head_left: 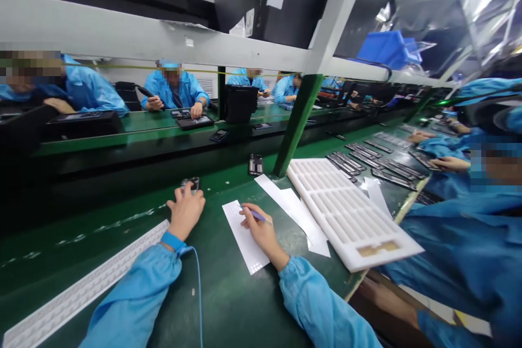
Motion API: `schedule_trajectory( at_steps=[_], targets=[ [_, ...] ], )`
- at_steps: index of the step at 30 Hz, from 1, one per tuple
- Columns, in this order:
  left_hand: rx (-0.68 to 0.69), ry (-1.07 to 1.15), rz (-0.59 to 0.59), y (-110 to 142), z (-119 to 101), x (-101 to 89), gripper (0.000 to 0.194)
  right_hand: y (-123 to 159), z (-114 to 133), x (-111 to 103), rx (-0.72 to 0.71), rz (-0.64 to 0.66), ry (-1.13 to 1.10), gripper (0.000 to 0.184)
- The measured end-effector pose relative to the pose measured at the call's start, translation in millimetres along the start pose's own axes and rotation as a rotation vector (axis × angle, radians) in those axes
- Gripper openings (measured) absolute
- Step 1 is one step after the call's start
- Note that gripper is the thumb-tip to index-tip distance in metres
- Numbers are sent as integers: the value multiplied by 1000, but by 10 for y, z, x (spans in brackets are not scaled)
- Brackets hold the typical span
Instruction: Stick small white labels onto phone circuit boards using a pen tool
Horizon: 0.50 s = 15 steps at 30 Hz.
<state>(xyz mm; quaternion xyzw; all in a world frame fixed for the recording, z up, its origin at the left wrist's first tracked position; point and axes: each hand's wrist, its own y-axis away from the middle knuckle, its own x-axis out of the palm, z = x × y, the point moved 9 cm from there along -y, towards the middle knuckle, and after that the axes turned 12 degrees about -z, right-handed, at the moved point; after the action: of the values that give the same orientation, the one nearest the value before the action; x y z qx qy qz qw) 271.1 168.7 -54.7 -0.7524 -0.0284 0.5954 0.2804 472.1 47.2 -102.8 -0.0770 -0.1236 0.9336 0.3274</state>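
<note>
My left hand (187,211), with a blue band and cord at the wrist, reaches to the back of the green bench. Its fingers rest around the near end of an opened phone (194,180), covering part of it. In my right hand (260,231) is a thin purple pen-like tool (261,216); whether it is a pen or tweezers I cannot tell. The tool's dark tip is at the upper part of a white sheet of small stickers (249,247), which lies flat under that hand. Another opened phone (256,164) lies farther back, apart from both hands.
Left of me lies a long white tray strip (85,285). Loose white papers (291,209) and a slotted white foam tray (346,212) are at right, beside a green post (299,125). Several phone frames (367,155) lie beyond. A co-worker in blue (460,244) sits close right.
</note>
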Motion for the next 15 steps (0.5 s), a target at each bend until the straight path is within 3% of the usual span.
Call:
schedule_trajectory(
  at_steps=[5, 8, 11, 13, 15],
  targets=[
    [-122, 15, -71, -224, 593, -62, 38, -11, 16, -19, -3, -18, 14, 46],
    [-141, 54, -124, -301, 691, -205, 40, -5, 7, -25, 11, -24, 7, 47],
    [-66, 145, -152, -339, 398, -568, 42, 5, -15, -18, 17, -10, 18, 47],
    [59, 242, -147, -236, 14, -965, 41, 9, -33, -18, 17, -4, 15, 47],
    [287, 459, -131, 67, -475, -1450, 45, 13, -50, -17, 13, 2, 1, 46]
  ],
)
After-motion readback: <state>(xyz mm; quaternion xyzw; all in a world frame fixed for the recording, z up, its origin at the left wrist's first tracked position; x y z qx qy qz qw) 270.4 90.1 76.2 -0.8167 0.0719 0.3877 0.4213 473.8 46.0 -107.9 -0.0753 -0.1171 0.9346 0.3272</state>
